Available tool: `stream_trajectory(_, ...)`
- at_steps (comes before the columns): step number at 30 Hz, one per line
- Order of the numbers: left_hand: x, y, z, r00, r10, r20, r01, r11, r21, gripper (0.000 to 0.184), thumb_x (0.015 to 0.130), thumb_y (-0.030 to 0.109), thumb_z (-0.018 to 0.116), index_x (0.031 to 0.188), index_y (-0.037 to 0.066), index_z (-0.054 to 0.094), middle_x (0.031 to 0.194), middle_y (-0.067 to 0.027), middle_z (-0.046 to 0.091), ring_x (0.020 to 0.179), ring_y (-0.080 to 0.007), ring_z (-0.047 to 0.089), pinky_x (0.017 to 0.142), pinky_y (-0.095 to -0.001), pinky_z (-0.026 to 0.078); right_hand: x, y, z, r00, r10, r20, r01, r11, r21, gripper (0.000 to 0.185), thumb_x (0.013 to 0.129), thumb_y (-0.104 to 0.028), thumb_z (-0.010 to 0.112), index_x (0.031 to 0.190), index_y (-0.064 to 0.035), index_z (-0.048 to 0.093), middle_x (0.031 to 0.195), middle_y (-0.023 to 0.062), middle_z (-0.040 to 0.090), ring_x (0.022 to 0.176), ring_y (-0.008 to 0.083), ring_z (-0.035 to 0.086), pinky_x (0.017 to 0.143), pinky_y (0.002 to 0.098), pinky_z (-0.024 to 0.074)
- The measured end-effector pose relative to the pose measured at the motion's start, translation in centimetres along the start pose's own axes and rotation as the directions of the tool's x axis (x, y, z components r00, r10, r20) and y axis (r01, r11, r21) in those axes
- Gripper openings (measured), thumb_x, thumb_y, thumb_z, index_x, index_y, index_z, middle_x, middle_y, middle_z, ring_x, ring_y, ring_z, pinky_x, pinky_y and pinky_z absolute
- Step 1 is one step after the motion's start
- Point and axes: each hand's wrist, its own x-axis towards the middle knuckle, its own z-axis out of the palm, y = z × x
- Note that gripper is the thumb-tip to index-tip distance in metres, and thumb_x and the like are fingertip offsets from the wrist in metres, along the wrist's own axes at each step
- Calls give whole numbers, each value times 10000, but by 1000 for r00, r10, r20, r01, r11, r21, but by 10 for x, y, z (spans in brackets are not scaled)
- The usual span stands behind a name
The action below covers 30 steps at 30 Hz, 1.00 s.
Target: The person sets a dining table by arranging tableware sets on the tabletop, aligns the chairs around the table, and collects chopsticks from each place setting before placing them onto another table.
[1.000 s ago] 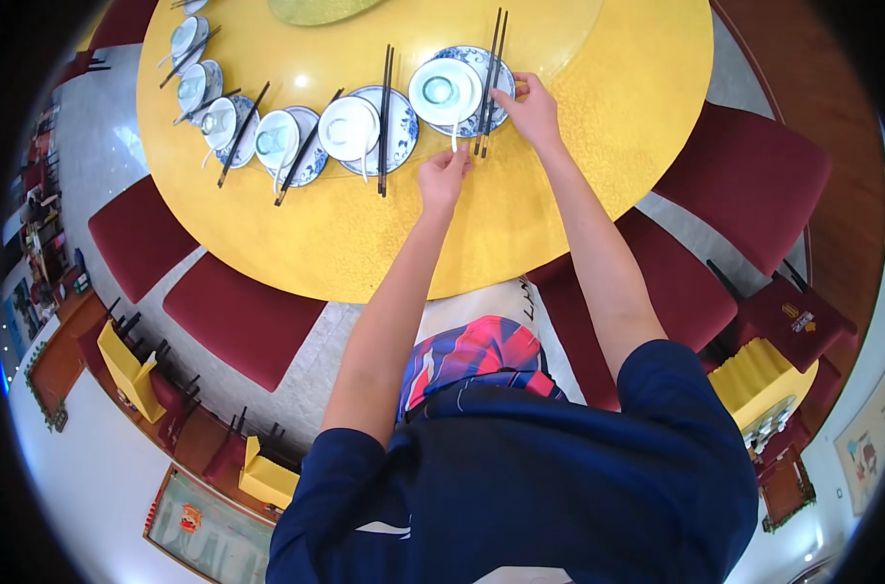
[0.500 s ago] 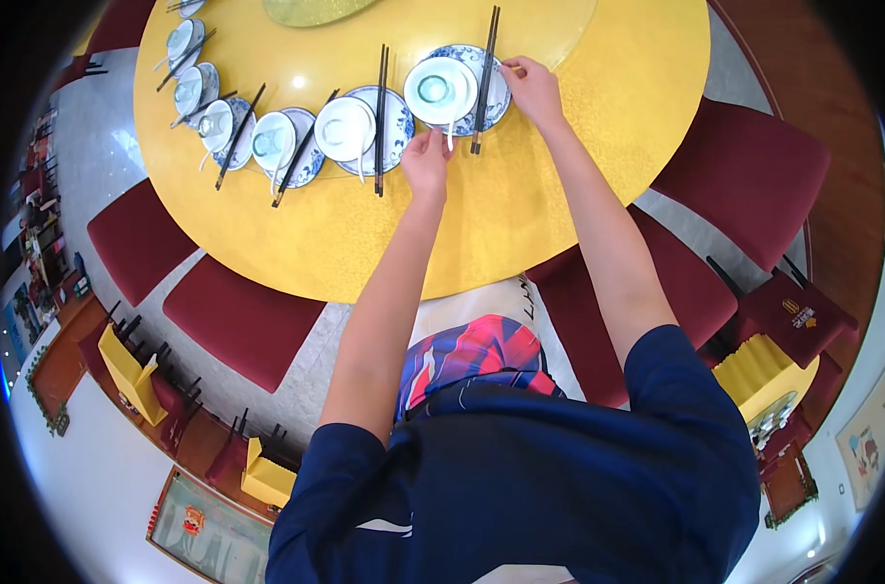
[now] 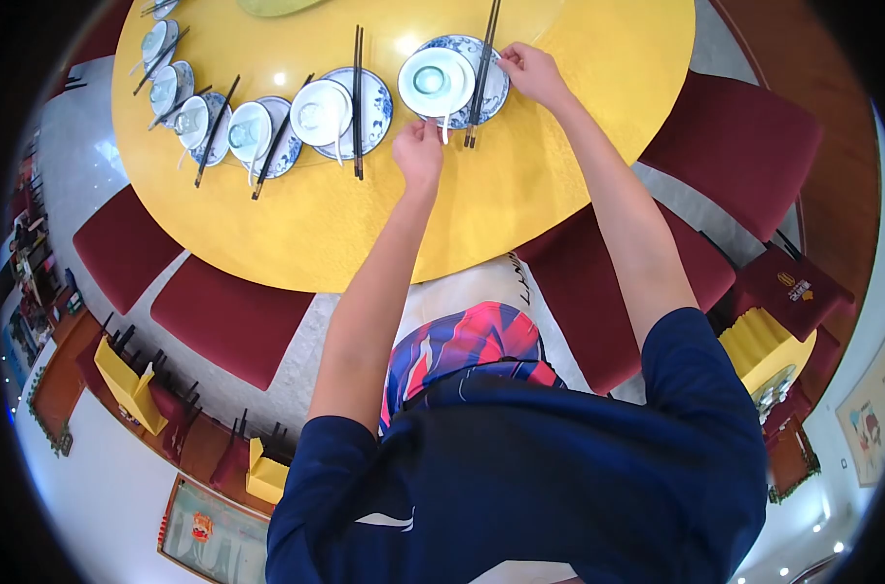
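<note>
My left hand is closed at the near left rim of a blue-and-white plate, its fingertips pinching the edge. My right hand pinches the same plate's right rim. On that plate sit a white bowl with a greenish glass cup in it and a white spoon pointing toward me. A pair of black chopsticks lies across the plate's right part, close to my right fingertips. Left of it is another plate with a bowl and chopsticks.
Several more place settings curve away along the left of the round yellow table. A glass turntable lies at the far side. Dark red chairs stand around the table's near edge, and one is at the right.
My left hand has moved from the spoon side to the plate's near left rim. My right hand has shifted outward from the chopsticks to the right rim. The plate has moved slightly rightward, away from its neighbour.
</note>
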Motion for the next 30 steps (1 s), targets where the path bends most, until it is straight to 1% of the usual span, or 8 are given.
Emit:
stream_trajectory(3,-25,-9,3,998,30,48,-30,999,-20,240,920,160,617,843,-65,641,694,-107,696,597,-151,645,583,-282,480,-28,22,-4,999,6,-36,-2,994,112,209,861,-193,660,989,-28,657,844,98,687,714,190,645,697,318,522)
stream_trajectory(7,-68,-23,9,996,14,91,-9,999,-51,237,923,156,614,867,-73,634,710,-116,696,602,-156,648,579,-288,482,-83,24,-18,996,60,-72,-56,996,65,195,858,-172,658,991,-29,645,845,93,680,680,185,630,673,318,518)
stream_trajectory(12,-112,-42,16,989,-34,142,32,999,13,226,925,145,607,888,-77,625,718,-122,690,632,-166,666,598,-285,495,-139,52,-14,983,154,-105,-145,986,88,167,876,-123,644,1000,-12,628,869,82,667,666,154,620,652,304,509)
stream_trajectory(17,-130,-65,23,980,-46,194,48,999,-6,201,917,128,609,885,-69,627,717,-126,689,661,-166,680,609,-288,503,-170,81,-10,968,212,-133,-196,973,123,167,893,-114,637,1012,2,623,872,64,645,687,116,617,643,272,502)
stream_trajectory(19,-130,-63,25,979,-26,203,27,1000,-1,190,913,123,613,888,-64,631,728,-122,693,656,-165,680,618,-290,509,-175,96,-5,956,241,-166,-208,959,194,175,874,-141,645,1006,-26,639,892,98,681,697,181,635,684,325,511)
stream_trajectory(23,-126,-62,27,976,-7,217,-8,998,68,180,912,114,611,893,-63,633,733,-119,698,652,-167,682,621,-289,513,-178,110,0,948,254,-193,-204,948,245,177,875,-145,647,1009,-30,645,897,97,683,716,188,640,697,322,512)
stream_trajectory(26,-124,-66,28,974,4,229,-8,1000,18,176,913,111,608,894,-62,634,728,-117,700,649,-170,685,621,-288,517,-180,102,-2,937,295,-186,-252,942,222,187,870,-149,653,1018,-34,656,897,96,685,734,193,645,711,327,513)
stream_trajectory(30,-122,-69,28,967,-6,253,0,1000,20,176,912,107,612,907,-67,633,749,-122,705,654,-167,688,615,-281,519,-183,106,-4,943,282,-177,-218,925,311,198,875,-140,659,1026,-13,666,875,86,680,678,162,640,648,293,522)
